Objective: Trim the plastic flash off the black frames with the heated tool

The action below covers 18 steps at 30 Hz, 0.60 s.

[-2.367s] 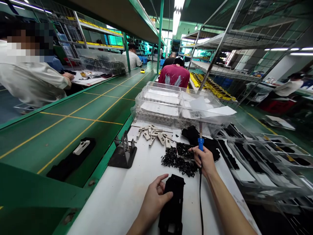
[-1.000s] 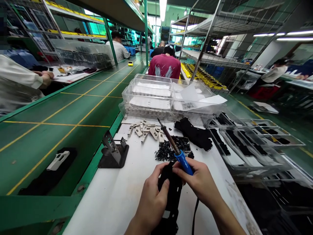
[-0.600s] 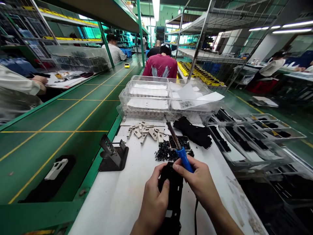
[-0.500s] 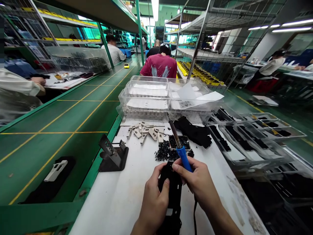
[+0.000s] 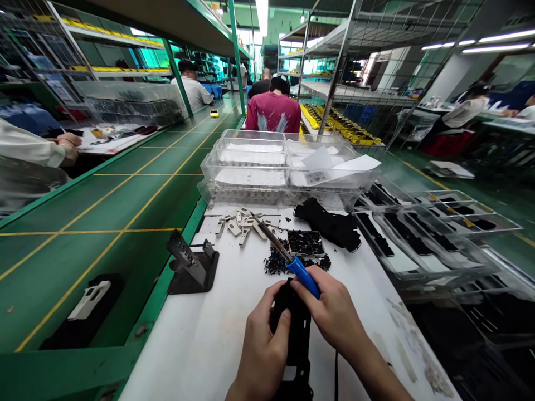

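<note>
My left hand (image 5: pixel 265 340) grips a long black plastic frame (image 5: pixel 298 340) that stands on the white bench top (image 5: pixel 179 345), its lower end running out of view. My right hand (image 5: pixel 330 314) holds a blue-handled soldering iron (image 5: pixel 303 277) just above the frame's top end, with the metal shaft pointing up and left over the bench. Its tip is above a heap of black plastic clippings (image 5: pixel 276 263), near several small grey-white parts (image 5: pixel 236 225). The iron's black cord (image 5: pixel 335 379) hangs down past the bench's front.
A metal iron stand (image 5: pixel 190 267) sits on the bench to the left, beside a green conveyor belt (image 5: pixel 104 211). A small tray of black bits (image 5: pixel 306 243) and black foam (image 5: pixel 328 225) lie ahead. Stacked clear trays (image 5: pixel 246 167) stand behind, with more (image 5: pixel 426 245) at right.
The soldering iron has tilted left, its tip swinging from pointing ahead to pointing up-left over the small parts. Both hands remain at the black frame, and the view has shifted slightly.
</note>
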Each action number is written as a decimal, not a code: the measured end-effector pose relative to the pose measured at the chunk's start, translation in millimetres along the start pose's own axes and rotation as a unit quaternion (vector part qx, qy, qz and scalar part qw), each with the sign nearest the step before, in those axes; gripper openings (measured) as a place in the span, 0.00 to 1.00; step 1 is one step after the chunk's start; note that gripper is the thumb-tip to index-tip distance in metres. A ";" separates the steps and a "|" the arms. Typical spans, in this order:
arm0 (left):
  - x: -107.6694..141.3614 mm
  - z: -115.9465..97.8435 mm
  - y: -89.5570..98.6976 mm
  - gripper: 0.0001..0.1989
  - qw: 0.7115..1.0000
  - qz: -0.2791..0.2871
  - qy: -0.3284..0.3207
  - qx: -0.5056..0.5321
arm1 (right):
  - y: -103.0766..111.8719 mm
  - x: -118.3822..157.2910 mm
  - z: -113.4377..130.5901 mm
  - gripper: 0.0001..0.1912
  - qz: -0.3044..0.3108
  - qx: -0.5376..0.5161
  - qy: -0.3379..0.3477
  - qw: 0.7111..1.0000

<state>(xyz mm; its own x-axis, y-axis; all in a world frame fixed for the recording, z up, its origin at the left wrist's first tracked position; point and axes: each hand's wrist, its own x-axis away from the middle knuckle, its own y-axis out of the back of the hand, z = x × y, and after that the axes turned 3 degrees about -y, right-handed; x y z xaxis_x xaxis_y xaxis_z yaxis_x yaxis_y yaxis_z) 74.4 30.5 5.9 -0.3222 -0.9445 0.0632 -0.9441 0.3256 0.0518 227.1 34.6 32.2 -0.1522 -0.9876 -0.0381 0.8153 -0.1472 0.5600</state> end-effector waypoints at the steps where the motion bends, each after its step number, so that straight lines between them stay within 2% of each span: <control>1: -1.0 0.4 -0.6 0.20 1.000 -0.001 0.003 0.005 | -2.0 -0.4 -1.2 0.08 -0.008 0.012 0.011 1.000; 4: -9.9 8.7 1.0 0.21 0.999 -0.011 0.032 0.006 | -5.2 -1.7 -8.5 0.11 -0.024 -0.019 -0.010 0.999; 8: -27.5 33.8 11.7 0.22 0.995 -0.049 0.071 -0.040 | -1.1 2.9 -28.9 0.16 -0.049 -0.106 -0.116 0.986; 11: -33.9 46.2 17.9 0.23 0.993 -0.060 0.083 -0.058 | 2.7 13.6 -47.3 0.14 0.012 -0.081 -0.146 0.986; 14: -30.0 42.1 20.7 0.25 0.989 -0.073 0.086 -0.090 | 3.6 28.5 -62.7 0.12 0.079 -0.029 -0.151 0.985; 16: -18.9 31.1 24.8 0.25 0.979 -0.101 0.075 -0.163 | 2.0 39.9 -71.0 0.12 0.086 -0.014 -0.168 0.982; 18: 1.7 17.0 32.5 0.24 0.961 -0.149 0.029 -0.231 | -1.6 51.4 -77.1 0.15 0.080 -0.022 -0.180 0.980</control>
<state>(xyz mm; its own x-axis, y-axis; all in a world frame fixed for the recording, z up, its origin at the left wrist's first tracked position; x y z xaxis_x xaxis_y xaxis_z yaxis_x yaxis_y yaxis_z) 42.0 38.7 -9.2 -0.0261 -0.9992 0.0313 -0.8582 0.0385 0.5119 261.0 -20.1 -34.5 -0.2015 -0.9166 0.3452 0.8666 -0.0026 0.4989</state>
